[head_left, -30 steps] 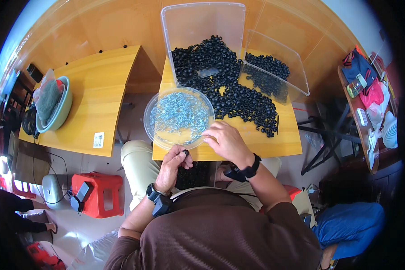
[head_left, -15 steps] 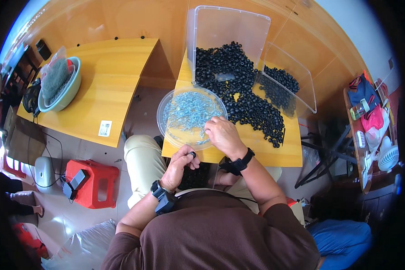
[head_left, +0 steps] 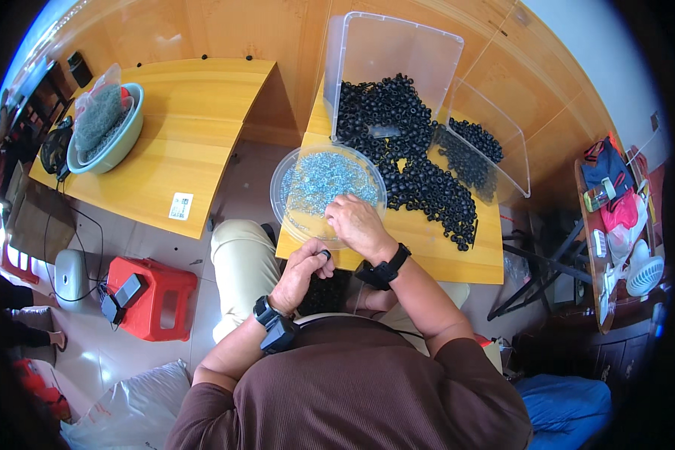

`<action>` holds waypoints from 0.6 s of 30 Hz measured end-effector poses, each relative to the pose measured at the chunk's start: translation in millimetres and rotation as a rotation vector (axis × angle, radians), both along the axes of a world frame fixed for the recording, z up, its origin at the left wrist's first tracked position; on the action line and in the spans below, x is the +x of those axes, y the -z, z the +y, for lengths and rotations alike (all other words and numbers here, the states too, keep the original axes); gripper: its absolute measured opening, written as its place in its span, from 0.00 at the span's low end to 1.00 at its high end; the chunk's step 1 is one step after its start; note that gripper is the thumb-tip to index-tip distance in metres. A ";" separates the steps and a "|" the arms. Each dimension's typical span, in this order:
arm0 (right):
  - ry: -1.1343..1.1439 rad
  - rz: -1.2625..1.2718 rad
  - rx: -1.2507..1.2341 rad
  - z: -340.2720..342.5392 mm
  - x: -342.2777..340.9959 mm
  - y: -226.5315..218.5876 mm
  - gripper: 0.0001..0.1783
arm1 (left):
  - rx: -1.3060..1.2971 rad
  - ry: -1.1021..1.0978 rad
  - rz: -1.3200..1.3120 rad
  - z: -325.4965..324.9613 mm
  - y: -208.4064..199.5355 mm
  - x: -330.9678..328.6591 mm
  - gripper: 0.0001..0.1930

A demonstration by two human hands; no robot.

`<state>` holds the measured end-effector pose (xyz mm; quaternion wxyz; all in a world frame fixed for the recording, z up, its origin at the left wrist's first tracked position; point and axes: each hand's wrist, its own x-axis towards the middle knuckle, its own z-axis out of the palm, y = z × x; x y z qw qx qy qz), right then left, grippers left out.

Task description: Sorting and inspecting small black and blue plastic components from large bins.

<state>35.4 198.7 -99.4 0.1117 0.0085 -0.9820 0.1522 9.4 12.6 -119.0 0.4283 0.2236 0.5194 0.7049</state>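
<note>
My left hand (head_left: 300,278) is closed around a small black round plastic piece (head_left: 325,255), which shows between thumb and forefinger at the near rim of a clear round tub (head_left: 276,201). Small shiny metal parts (head_left: 324,180), too fine to tell exactly, cover the tub's bottom. Over the tub's near right side, my right hand (head_left: 358,227) has its fingers bent down and drawn together at the metal parts. Whatever is between those fingertips is hidden. To the tub's right, a spread of black round pieces with holes (head_left: 427,187) lies on the yellow table (head_left: 472,262).
A clear plastic bin (head_left: 401,52) lies tipped behind the black pieces, with another clear container (head_left: 514,169) beside it. On the left table (head_left: 180,112) stands a pale basin (head_left: 120,150) with mesh. A red stool (head_left: 139,319) is on the floor; a fan (head_left: 643,276) stands far right.
My right hand has moved a little left over the metal parts in the tub. My left hand keeps its hold on the black piece. The whole view has shifted slightly.
</note>
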 end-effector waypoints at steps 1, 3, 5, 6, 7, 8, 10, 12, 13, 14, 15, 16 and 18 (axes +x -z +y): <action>-0.001 0.012 -0.007 0.6 0.0 1.7 0.03 | -0.001 -0.002 0.001 -0.3 0.0 -0.3 0.09; -0.004 0.024 -0.013 0.5 1.0 1.5 0.03 | -0.001 -0.005 0.003 -0.7 0.3 -0.2 0.09; 0.068 0.134 -0.268 0.4 3.9 -2.6 0.03 | -0.002 -0.015 -0.018 -0.9 0.7 0.4 0.08; 0.071 0.135 -0.266 1.2 5.9 -4.4 0.03 | -0.001 -0.012 -0.018 -0.4 -0.3 0.8 0.08; 0.112 0.143 -0.410 2.2 8.1 -6.1 0.03 | 0.000 -0.018 -0.020 0.2 -2.2 1.0 0.08; 0.153 0.151 -0.553 3.2 10.1 -7.2 0.04 | 0.000 -0.024 -0.022 0.8 -3.3 1.4 0.07; 0.181 0.110 -0.683 6.4 14.3 -6.2 0.04 | 0.009 -0.022 -0.021 2.5 -4.1 2.8 0.07; 0.207 0.068 -0.816 9.2 18.0 -5.1 0.04 | 0.015 -0.021 -0.020 4.3 -4.2 4.9 0.07; 0.210 0.069 -0.848 10.3 19.7 -4.7 0.04 | 0.017 -0.014 -0.023 5.1 -3.9 6.0 0.07; 0.212 0.070 -0.880 11.3 21.4 -4.6 0.04 | 0.018 -0.008 -0.026 5.9 -3.6 7.1 0.07; 0.214 0.075 -0.881 12.4 22.9 -4.6 0.04 | 0.017 -0.004 -0.023 6.7 -3.2 8.2 0.07; 0.225 0.068 -0.966 13.6 24.3 -4.7 0.04 | 0.011 -0.002 -0.030 7.5 -3.0 9.3 0.07; 0.234 0.062 -1.055 13.5 28.1 -7.7 0.05 | 0.002 0.000 -0.035 8.4 -5.0 10.9 0.07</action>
